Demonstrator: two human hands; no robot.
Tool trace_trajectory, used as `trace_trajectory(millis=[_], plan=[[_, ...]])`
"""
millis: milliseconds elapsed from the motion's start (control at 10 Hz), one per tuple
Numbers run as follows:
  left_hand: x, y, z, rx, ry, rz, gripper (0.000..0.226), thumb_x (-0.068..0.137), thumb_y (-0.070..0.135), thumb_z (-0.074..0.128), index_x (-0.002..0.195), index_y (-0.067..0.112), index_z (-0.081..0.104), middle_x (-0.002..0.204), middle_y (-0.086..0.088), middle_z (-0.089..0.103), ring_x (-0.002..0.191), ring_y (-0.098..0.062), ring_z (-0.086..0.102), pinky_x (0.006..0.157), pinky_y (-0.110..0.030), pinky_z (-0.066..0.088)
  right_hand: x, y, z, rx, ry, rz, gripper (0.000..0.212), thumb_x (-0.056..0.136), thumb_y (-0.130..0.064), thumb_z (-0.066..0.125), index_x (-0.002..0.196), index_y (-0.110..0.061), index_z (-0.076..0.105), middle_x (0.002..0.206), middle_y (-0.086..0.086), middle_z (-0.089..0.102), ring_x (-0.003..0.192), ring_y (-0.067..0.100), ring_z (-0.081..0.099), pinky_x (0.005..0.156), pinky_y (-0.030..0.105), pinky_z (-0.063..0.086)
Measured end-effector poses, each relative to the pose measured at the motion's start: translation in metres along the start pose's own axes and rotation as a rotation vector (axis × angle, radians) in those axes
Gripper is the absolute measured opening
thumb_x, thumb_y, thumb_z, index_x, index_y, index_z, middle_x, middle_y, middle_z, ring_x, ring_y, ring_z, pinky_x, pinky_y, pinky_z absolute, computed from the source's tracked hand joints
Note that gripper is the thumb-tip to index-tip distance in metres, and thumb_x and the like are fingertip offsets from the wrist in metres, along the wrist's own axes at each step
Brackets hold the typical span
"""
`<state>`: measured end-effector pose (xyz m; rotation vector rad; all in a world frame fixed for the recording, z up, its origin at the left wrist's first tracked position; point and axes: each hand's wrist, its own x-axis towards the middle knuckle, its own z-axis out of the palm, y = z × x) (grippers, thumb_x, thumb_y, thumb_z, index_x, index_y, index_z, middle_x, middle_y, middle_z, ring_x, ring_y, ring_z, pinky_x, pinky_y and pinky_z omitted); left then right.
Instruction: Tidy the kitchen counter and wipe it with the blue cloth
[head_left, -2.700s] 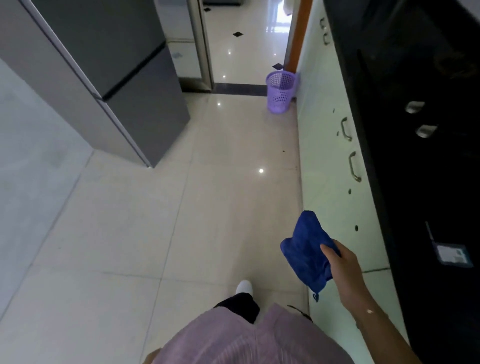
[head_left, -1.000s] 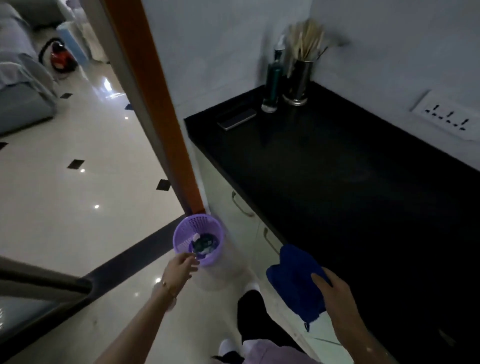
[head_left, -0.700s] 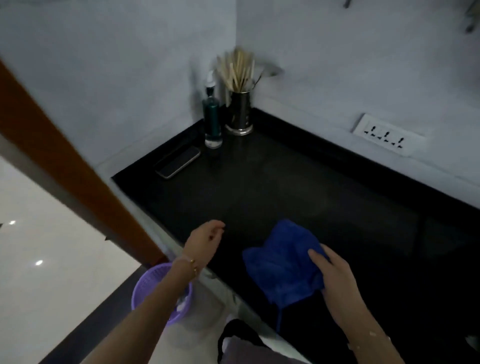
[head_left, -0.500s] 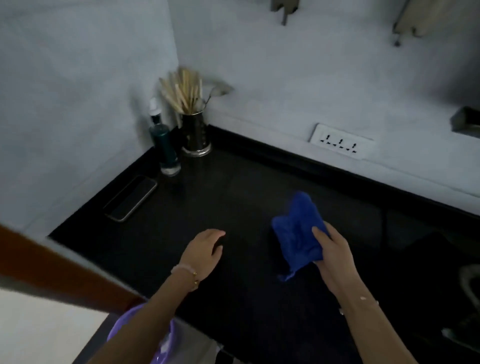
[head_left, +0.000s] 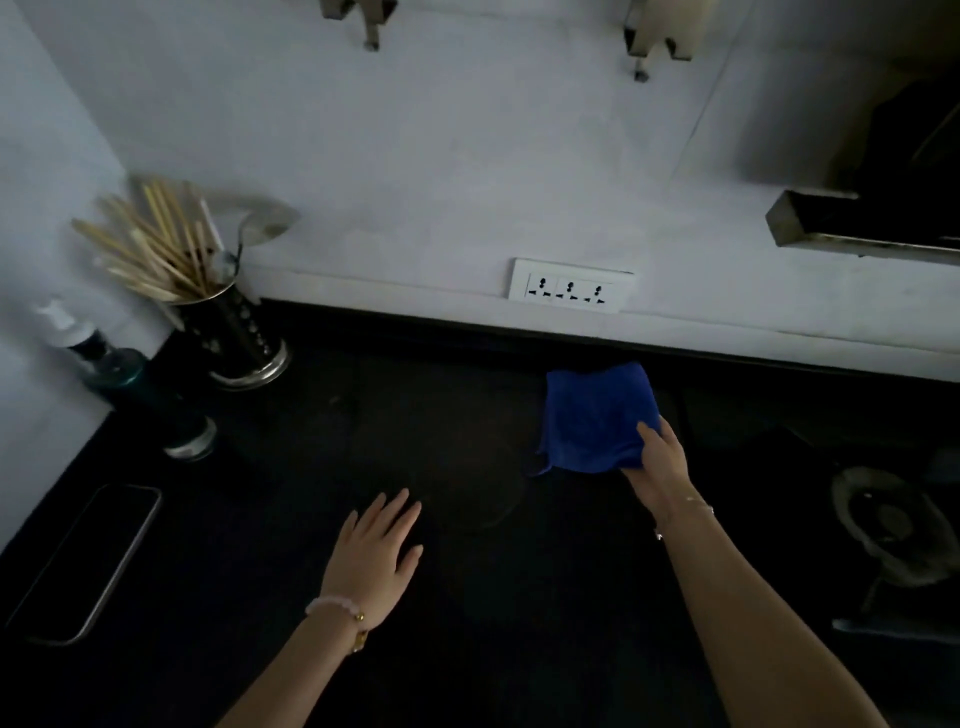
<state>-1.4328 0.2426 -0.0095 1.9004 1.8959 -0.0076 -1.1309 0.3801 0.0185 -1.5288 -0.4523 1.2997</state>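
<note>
A person's right hand (head_left: 660, 470) grips a blue cloth (head_left: 592, 415) at the back of a black kitchen bench (head_left: 519, 613), directly below the white wall socket (head_left: 571, 286) that we take as our marker. The thumb lies on top of the cloth's near right corner and the other fingers are tucked out of sight beneath the fabric, so we read the hold as a pinch on that corner. We cannot tell whether the cloth is pressed onto the bench or hangs just above it. Below and to the left of the socket, the left hand (head_left: 374, 551) is held flat, palm down, over the dark surface, its fingers (head_left: 387, 519) straight and slightly spread, holding nothing. A bead bracelet (head_left: 337, 609) circles the wrist. Far to the left of the socket, in the corner, a metal holder (head_left: 234, 338) packed with chopsticks (head_left: 150, 244) stands beside a dark green pump bottle (head_left: 130, 384). Further left and lower, a phone (head_left: 88, 561) lies flat near the bench's front edge. Down to the right of the socket, we make out a gas burner (head_left: 888, 525) in shadow.
</note>
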Motion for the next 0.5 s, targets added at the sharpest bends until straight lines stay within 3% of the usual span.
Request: trace_trajectory(millis=[100, 300, 400, 500], plan=[[0.004, -0.001, -0.001, 0.013, -0.018, 0.01, 0.055, 0.095, 0.045, 0.028, 0.146, 0.03, 0.012, 0.157, 0.012, 0.0, 0.145, -0.011, -0.003, 0.118, -0.036, 0.001, 0.016, 0.007, -0.023, -0.076, 0.111, 0.058, 0.041, 0.092, -0.006, 0.045, 0.133, -0.011, 0.046, 0.129, 0.016, 0.055, 0.106, 0.032, 0.058, 0.077, 0.042, 0.051], [0.007, 0.001, -0.005, 0.062, -0.05, 0.007, 0.055, 0.095, 0.047, 0.024, 0.145, 0.031, 0.01, 0.157, 0.012, -0.002, 0.145, -0.011, -0.003, 0.118, -0.038, 0.004, 0.0, -0.003, -0.039, -0.182, 0.173, -0.025, 0.055, 0.089, -0.005, 0.051, 0.141, -0.012, 0.035, 0.137, 0.013, 0.048, 0.118, 0.029, 0.053, 0.096, 0.042, 0.047], [0.006, 0.002, -0.009, 0.072, -0.088, 0.013, 0.055, 0.095, 0.046, 0.025, 0.146, 0.03, 0.008, 0.157, 0.011, -0.002, 0.145, -0.012, -0.002, 0.119, -0.038, 0.007, -0.02, -0.009, -0.053, -0.308, 0.131, -0.057, 0.051, 0.089, -0.006, 0.052, 0.138, -0.011, 0.039, 0.132, 0.012, 0.053, 0.114, 0.024, 0.054, 0.097, 0.039, 0.046], [0.01, 0.007, -0.035, 0.031, -0.191, 0.028, 0.055, 0.095, 0.042, 0.033, 0.145, 0.031, 0.013, 0.157, 0.009, 0.005, 0.145, -0.012, 0.007, 0.117, -0.035, 0.019, -0.056, -0.034, -0.055, -0.461, 0.047, -0.118, 0.035, 0.09, -0.012, 0.052, 0.125, -0.009, 0.054, 0.113, 0.009, 0.063, 0.099, 0.019, 0.059, 0.088, 0.034, 0.047]])
